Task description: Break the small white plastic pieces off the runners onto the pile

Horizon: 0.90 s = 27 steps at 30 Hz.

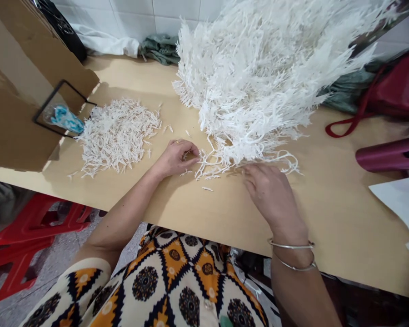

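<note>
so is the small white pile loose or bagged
Loose: the small white pile lies uncovered on the table, stray pieces scattered beside it.

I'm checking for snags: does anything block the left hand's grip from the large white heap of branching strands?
Nothing visible: the left hand's grip is at the near edge of the large white heap of branching strands.

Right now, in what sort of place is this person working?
Probably an indoor workroom, judging by the table, the big heap of white strands on it and the red stools beside it.
</note>
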Each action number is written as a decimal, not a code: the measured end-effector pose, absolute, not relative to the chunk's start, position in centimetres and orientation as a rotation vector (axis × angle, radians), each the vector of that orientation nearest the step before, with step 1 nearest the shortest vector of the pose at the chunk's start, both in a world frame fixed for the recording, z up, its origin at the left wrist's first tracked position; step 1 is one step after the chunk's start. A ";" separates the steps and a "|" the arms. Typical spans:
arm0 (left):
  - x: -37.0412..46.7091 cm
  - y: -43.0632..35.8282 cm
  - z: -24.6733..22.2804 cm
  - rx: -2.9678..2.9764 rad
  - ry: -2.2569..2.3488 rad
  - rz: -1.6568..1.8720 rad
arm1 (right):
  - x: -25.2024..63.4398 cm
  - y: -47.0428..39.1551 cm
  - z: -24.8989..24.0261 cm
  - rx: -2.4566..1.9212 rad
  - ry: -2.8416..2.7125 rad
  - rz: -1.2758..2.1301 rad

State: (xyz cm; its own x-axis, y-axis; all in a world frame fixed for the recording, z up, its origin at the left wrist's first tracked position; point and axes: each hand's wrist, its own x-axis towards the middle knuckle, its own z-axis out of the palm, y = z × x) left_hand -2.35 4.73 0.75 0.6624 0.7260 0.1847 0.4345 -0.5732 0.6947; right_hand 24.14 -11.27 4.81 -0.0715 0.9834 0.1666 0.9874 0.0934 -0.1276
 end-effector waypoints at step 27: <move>-0.6 2.5 1.6 2.464 0.447 0.414 | 25.5 -5.4 3.4 -1.912 -1.914 -0.167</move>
State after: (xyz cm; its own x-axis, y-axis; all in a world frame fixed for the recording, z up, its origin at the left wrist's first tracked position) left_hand -0.59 2.47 1.56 0.8949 0.4043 0.1890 0.2189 -0.7667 0.6035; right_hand 25.53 -5.37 3.39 0.0410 0.9249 0.3779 0.9764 0.0431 -0.2115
